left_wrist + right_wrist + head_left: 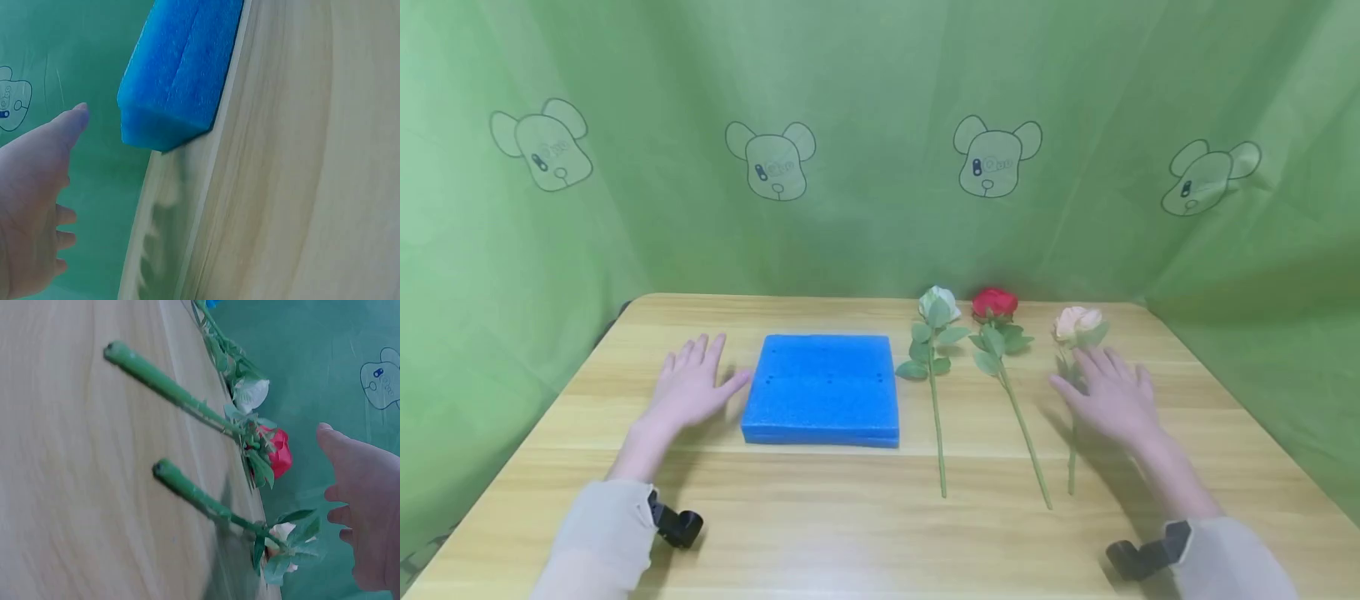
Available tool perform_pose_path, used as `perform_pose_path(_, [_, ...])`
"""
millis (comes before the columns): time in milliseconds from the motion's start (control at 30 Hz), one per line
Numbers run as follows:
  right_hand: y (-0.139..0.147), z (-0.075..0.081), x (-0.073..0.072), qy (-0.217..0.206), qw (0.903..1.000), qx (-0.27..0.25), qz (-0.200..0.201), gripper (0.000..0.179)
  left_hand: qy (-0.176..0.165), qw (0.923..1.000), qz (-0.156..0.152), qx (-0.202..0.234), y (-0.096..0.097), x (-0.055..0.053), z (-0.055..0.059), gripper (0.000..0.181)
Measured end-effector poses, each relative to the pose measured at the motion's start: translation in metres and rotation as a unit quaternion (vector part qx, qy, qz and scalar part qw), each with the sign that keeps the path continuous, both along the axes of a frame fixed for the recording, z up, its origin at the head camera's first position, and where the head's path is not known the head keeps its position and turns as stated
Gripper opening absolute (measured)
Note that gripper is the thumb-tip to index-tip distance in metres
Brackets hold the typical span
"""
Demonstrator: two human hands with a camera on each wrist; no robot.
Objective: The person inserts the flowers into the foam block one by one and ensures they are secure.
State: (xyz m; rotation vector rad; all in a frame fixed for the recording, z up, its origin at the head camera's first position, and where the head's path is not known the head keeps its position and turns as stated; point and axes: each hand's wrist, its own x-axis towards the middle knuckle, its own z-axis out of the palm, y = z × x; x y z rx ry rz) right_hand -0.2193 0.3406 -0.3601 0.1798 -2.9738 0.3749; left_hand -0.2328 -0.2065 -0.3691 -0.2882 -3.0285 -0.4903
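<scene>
My left hand hovers left of a blue foam block, fingers spread and holding nothing. Small dark holes dot the top of the block. In the left wrist view, the thumb of the left hand points toward the block's end, apart from it. Over the stem of a pale pink rose is my right hand, fingers spread and empty, hiding part of that stem. A red rose and a white rose lie between the block and this hand, stems toward me.
All of this lies on a light wooden table. A green curtain with mouse-head drawings hangs behind and at both sides. Each sleeve carries a black wrist camera, one on the left, another on the right.
</scene>
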Motion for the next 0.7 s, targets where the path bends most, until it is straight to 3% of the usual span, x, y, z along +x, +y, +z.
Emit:
perform_pose_path(100, [-0.006, 0.003, 0.0, 0.01, 0.9999, -0.009, 0.009, 0.079, -0.003, 0.9998, -0.009, 0.02, 0.002, 0.0, -0.001, 0.088])
perform_pose_path(267, [-0.015, 0.006, 0.001, 0.024, 0.9989, -0.035, 0.021, 0.077, -0.02, 0.9953, -0.028, 0.09, 0.006, 0.0, -0.005, 0.098])
perform_pose_path(533, [-0.034, 0.012, 0.003, -0.006, 0.9946, -0.099, 0.029, 0.077, -0.067, 0.9785, -0.033, 0.192, 0.014, 0.009, -0.004, 0.102])
perform_pose_path(700, [-0.044, 0.013, 0.001, -0.01, 0.9828, -0.18, 0.039, 0.069, -0.084, 0.9672, -0.033, 0.238, 0.016, 0.014, -0.005, 0.101])
